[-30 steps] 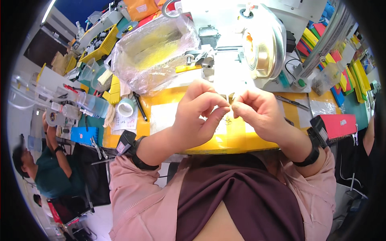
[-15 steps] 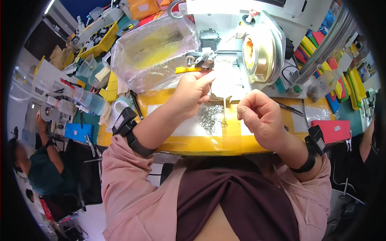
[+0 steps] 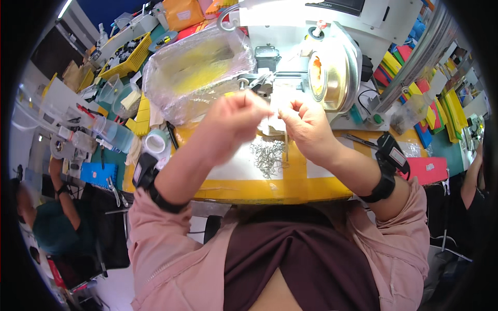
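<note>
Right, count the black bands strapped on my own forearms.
2: one black band around the left forearm, another black band around the right forearm. None looks hidden.

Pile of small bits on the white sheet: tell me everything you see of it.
The pile is a loose tangle of many thin, silvery pieces, metal by their look, too small to tell apart. It lies spread on the white sheet, near the left hand; neither hand seems to touch it.

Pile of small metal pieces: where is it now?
In the head view, the pile of small metal pieces lies near the centre on white paper, below the left hand and right hand in the picture.
</note>
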### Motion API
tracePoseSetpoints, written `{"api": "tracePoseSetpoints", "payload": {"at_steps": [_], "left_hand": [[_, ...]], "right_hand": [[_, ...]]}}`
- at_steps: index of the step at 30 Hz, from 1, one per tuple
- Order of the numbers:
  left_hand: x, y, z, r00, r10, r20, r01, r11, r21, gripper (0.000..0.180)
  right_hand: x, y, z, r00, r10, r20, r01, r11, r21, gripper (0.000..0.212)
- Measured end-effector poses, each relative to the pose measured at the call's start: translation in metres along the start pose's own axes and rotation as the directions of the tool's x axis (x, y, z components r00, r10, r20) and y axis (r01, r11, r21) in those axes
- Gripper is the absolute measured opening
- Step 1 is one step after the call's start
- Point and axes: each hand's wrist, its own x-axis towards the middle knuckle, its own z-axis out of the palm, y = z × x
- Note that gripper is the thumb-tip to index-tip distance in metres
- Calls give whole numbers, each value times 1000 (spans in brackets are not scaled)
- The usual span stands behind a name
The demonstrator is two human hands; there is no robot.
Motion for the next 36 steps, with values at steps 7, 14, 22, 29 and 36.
{"api": "tracePoseSetpoints", "payload": {"at_steps": [7,14,22,29,36], "left_hand": [[7,20,-26,919,393,44,-350,860,-371,15],[24,6,-82,793,487,-365,-428,873,236,22],[-4,-20,-56,895,446,23,-203,362,910,57],[19,-59,-60,943,331,41,-264,667,697,80],[22,-50,-61,976,217,-18,-154,747,647,82]], "right_hand": [[33,-5,17,967,136,-217,-11,869,494,11],[43,-2,10,954,264,-142,-151,832,534,6],[49,-18,17,925,273,-265,-144,896,420,15],[46,-9,13,935,268,-234,-147,890,431,18],[17,-23,20,947,271,-174,-127,810,572,25]]}}
